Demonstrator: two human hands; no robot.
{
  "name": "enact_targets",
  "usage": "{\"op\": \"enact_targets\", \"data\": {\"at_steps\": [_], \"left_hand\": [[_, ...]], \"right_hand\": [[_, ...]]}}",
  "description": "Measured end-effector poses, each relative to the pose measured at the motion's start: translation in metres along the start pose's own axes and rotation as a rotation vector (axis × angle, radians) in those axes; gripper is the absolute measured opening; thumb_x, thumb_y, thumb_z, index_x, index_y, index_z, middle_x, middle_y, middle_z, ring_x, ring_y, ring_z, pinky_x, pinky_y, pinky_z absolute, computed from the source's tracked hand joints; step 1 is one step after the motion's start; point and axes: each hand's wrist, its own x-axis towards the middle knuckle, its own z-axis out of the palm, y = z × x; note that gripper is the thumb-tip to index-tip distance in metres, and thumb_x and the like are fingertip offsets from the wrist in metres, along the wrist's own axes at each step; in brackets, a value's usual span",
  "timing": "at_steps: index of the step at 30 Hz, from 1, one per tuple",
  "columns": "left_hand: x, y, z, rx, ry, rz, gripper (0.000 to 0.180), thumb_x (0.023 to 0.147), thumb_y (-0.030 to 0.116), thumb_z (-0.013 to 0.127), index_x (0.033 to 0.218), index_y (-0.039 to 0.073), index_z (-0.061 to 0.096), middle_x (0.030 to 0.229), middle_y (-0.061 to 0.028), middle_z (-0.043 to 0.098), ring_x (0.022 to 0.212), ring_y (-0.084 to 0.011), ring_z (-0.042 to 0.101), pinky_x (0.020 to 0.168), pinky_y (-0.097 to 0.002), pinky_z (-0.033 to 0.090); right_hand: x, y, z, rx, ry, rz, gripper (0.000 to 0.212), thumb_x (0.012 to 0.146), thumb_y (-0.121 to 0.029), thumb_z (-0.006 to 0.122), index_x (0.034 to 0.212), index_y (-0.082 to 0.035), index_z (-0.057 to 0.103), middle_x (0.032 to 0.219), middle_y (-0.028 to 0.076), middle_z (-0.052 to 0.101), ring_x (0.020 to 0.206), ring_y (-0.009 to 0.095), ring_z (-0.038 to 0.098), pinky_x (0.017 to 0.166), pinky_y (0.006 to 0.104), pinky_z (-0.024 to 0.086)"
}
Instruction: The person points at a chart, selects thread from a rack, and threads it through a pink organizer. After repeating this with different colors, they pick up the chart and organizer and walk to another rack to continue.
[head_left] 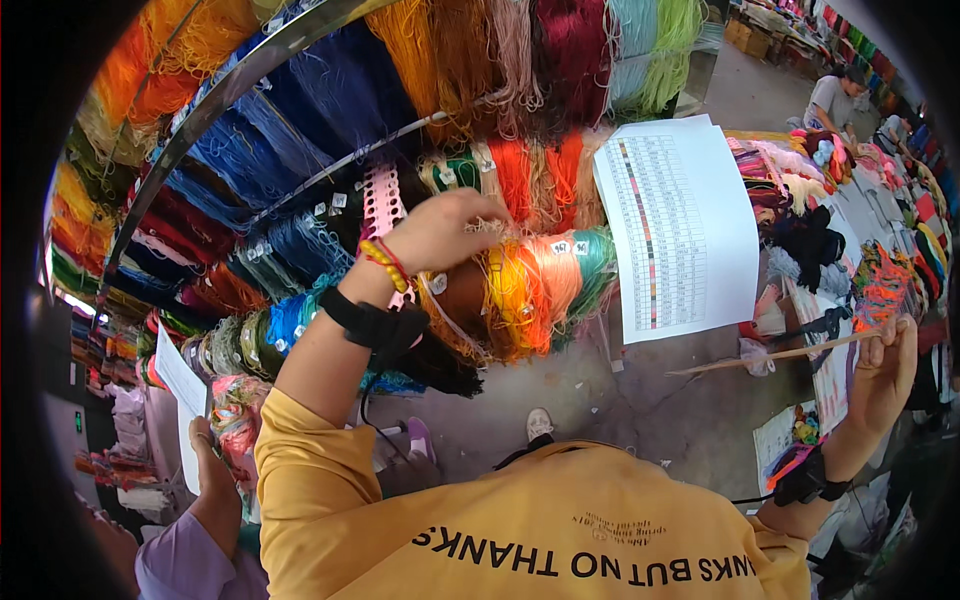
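Note:
My left hand [450, 232] reaches into a rack of hanging thread skeins, its fingers bent together at some beige threads [493, 222]; what lies between the fingertips is too small to make out. Below it hang yellow skeins [508, 295], peach-orange skeins [556, 275] and teal skeins [597, 262] with small white tags. Out at the right, my right hand [885, 362] is closed on a thin beige strand of thread [770, 357], which stretches leftward to a loose, pointed end. Between the hands, a white paper sheet [720, 230] with a printed table and colour swatches stands against the rack.
Blue skeins [340, 85] and a curved metal rail [235, 75] fill the upper left. At the lower left another person in a purple sleeve [200, 555] holds a white sheet [180, 390]. A table of coloured yarn [890, 290] runs along the right, with a person [830, 105] farther back.

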Motion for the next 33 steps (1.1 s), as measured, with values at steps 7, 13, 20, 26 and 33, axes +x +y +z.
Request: {"op": "enact_targets", "data": {"at_steps": [7,13,20,26,33], "left_hand": [[-0.010,0.028,0.023,0.117,-0.067,-0.030,0.016,0.069,0.008,0.058,0.084,0.005,0.058,0.079,-0.0104,0.051,0.081,-0.0278,0.051,0.072,-0.0337,0.043],[-0.012,0.020,0.035,0.098,-0.061,-0.083,0.011,0.070,0.008,0.058,0.080,0.005,0.057,0.078,-0.0105,0.051,0.080,-0.0271,0.052,0.070,-0.0336,0.043],[-0.015,0.012,0.025,0.008,0.014,-0.071,0.009,0.070,0.007,0.060,0.078,0.004,0.057,0.079,-0.0088,0.052,0.077,-0.0233,0.053,0.070,-0.0288,0.043],[0.002,0.008,0.000,-0.751,0.116,-0.347,0.005,0.080,0.007,0.054,0.082,0.002,0.054,0.077,-0.0017,0.057,0.073,-0.0081,0.053,0.066,-0.0207,0.043],[0.020,-0.014,-0.021,0.160,0.502,-0.330,0.017,0.076,0.010,0.056,0.091,0.000,0.056,0.080,-0.0099,0.059,0.072,-0.0191,0.058,0.066,-0.0268,0.046]], "right_hand": [[-0.005,0.016,0.025,-0.033,-0.025,0.063,0.013,0.089,-0.014,0.040,0.090,-0.001,0.043,0.076,0.005,0.045,0.055,0.007,0.040,0.052,0.0199,0.033],[-0.010,0.016,0.026,-0.064,-0.067,0.075,0.013,0.089,-0.014,0.040,0.090,-0.002,0.043,0.076,0.004,0.046,0.054,0.007,0.042,0.052,0.0197,0.035],[-0.012,0.014,0.030,-0.082,-0.051,0.087,0.011,0.089,-0.013,0.039,0.089,-0.003,0.043,0.076,0.004,0.046,0.053,0.006,0.042,0.052,0.0197,0.036],[-0.015,0.018,0.031,-0.080,-0.024,0.103,0.011,0.088,-0.013,0.040,0.089,-0.003,0.044,0.075,0.004,0.046,0.053,0.006,0.042,0.053,0.0193,0.036],[-0.015,0.025,0.039,-0.053,-0.038,0.105,0.011,0.088,-0.013,0.041,0.089,-0.002,0.044,0.074,0.004,0.046,0.053,0.007,0.041,0.051,0.0198,0.035]]}}
